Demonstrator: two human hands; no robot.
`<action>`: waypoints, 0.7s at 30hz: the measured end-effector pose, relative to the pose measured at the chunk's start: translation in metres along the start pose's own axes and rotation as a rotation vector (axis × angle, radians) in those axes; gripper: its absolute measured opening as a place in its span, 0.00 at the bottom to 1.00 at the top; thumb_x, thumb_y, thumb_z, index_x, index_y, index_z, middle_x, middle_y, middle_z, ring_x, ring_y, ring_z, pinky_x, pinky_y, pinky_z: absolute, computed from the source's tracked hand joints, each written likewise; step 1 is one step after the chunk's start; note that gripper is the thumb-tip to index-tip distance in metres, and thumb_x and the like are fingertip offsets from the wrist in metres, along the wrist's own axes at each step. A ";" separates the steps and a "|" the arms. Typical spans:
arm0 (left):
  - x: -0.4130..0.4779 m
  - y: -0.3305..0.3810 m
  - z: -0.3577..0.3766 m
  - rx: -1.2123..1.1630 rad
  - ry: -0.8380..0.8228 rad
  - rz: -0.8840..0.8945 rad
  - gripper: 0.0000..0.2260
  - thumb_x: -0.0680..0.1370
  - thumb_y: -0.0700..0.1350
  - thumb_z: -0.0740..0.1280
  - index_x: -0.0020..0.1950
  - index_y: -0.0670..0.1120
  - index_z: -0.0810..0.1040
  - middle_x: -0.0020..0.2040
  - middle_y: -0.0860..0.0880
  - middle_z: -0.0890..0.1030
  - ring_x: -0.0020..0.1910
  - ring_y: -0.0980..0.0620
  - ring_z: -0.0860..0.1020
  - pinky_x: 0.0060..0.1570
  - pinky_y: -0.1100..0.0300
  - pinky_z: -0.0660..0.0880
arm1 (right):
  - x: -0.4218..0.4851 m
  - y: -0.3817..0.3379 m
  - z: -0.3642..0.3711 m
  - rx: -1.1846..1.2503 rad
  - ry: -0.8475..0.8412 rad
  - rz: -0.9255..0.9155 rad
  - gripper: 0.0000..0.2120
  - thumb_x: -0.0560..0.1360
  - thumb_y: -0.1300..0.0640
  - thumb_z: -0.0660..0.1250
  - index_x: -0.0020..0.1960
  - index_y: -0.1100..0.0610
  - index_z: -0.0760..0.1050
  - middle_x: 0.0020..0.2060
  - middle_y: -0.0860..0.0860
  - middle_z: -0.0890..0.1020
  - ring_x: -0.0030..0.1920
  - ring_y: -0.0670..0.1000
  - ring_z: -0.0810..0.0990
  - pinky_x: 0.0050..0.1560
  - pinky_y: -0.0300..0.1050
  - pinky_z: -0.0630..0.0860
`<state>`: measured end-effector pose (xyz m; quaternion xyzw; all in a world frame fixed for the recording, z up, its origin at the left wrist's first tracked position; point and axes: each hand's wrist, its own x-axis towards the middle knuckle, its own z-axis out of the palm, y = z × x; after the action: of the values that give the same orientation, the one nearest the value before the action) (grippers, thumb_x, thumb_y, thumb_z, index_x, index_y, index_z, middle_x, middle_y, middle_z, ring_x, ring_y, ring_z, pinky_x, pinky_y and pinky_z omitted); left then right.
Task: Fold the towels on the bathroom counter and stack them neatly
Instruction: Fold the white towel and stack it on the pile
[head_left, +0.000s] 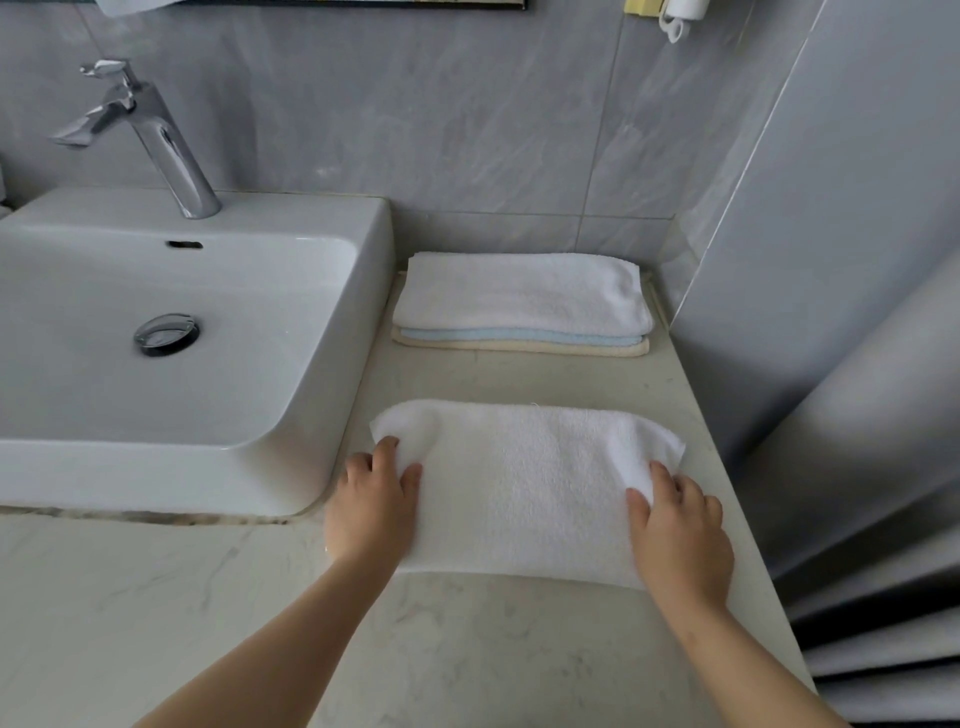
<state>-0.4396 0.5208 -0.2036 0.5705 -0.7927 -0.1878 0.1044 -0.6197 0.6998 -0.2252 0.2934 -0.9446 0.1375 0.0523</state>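
Note:
A white towel (524, 488) lies folded into a wide rectangle on the marble counter (467, 649), near the front. My left hand (371, 504) grips its left edge, thumb on top of the cloth. My right hand (680, 530) grips its right edge the same way, and both far corners of the towel curl up a little. Behind it, against the wall, sits a stack of three folded towels: a white one (522, 293) on top, a light blue one (519, 336) under it and a cream one (519, 348) at the bottom.
A white basin (332, 364) with a chrome tap (156, 135) fills the counter's left side, close to my left hand. Grey tiled walls close the back and right. A grey curtain (857, 467) hangs just past the counter's right edge.

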 end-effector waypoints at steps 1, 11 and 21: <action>0.000 0.000 0.000 -0.009 0.003 0.002 0.20 0.80 0.54 0.55 0.71 0.51 0.63 0.63 0.45 0.71 0.59 0.44 0.73 0.47 0.54 0.71 | 0.000 0.001 0.001 0.026 0.020 -0.007 0.18 0.70 0.58 0.74 0.57 0.64 0.77 0.44 0.62 0.81 0.39 0.62 0.77 0.28 0.47 0.72; 0.034 0.030 -0.028 -0.092 0.139 0.106 0.19 0.80 0.53 0.57 0.71 0.52 0.65 0.64 0.47 0.73 0.59 0.43 0.73 0.44 0.55 0.67 | 0.041 -0.010 -0.018 0.316 0.267 -0.022 0.14 0.71 0.62 0.72 0.57 0.64 0.79 0.49 0.58 0.83 0.46 0.64 0.78 0.37 0.48 0.72; 0.157 0.100 -0.057 -0.033 0.218 0.156 0.18 0.80 0.52 0.57 0.69 0.49 0.67 0.62 0.43 0.73 0.61 0.40 0.71 0.45 0.52 0.66 | 0.173 -0.050 -0.057 0.351 0.277 -0.050 0.17 0.79 0.56 0.62 0.66 0.60 0.72 0.57 0.60 0.78 0.57 0.63 0.73 0.49 0.51 0.69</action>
<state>-0.5560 0.3899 -0.1184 0.5222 -0.8156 -0.1289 0.2133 -0.7319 0.5833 -0.1282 0.2996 -0.8823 0.3376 0.1331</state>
